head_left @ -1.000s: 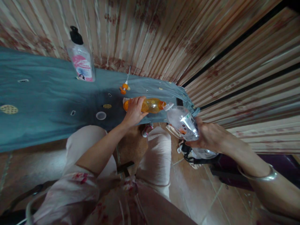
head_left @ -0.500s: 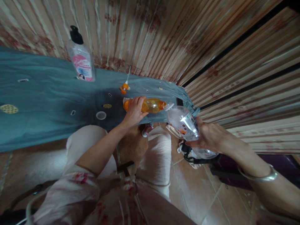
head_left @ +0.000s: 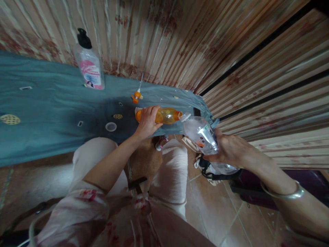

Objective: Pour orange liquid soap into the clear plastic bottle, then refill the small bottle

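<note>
My left hand [head_left: 148, 122] is wrapped round an orange see-through bottle [head_left: 168, 116], which lies tilted with its open neck to the right. In my right hand [head_left: 226, 147] is a large clear plastic bottle [head_left: 200, 133], its neck up and to the left. The two bottle mouths meet or nearly meet; whether they touch is hard to tell. An orange pump head [head_left: 136, 96] with a thin tube lies on the teal cloth [head_left: 51, 103] above my left hand. Left of that hand is a small round whitish cap or dish [head_left: 111, 127].
A clear bottle with a black pump and pink label [head_left: 91, 72] stands at the back left, by the pleated curtain [head_left: 154, 41]. A dark flat object [head_left: 196, 112] rests near the cloth's right end. Below are my knees, the tiled floor [head_left: 205, 206] and a bag with black straps [head_left: 208, 171].
</note>
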Available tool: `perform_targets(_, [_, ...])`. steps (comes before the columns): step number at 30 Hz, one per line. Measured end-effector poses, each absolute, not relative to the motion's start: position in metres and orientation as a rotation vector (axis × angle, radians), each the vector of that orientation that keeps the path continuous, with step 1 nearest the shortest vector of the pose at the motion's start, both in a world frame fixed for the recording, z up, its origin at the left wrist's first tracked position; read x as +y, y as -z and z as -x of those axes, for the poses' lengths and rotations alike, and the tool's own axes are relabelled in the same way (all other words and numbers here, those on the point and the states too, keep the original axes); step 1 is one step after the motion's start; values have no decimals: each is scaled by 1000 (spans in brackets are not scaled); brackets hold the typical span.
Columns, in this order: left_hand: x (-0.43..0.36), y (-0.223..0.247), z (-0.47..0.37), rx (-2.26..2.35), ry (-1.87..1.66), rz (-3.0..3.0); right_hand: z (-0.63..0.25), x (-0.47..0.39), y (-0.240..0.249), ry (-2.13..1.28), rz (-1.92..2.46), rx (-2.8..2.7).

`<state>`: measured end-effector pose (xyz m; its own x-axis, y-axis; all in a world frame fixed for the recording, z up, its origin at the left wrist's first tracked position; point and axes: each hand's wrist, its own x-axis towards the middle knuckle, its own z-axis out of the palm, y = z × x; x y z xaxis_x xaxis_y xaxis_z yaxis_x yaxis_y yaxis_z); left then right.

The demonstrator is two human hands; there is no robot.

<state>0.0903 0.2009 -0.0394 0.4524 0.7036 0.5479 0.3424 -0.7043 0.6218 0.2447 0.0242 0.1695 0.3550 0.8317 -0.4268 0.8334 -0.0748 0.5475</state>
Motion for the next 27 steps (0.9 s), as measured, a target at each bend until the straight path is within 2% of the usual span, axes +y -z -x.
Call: perform_targets(27, [200,38,-90,896,-1180,-2310,-246,24,-169,-17,-1854,1448])
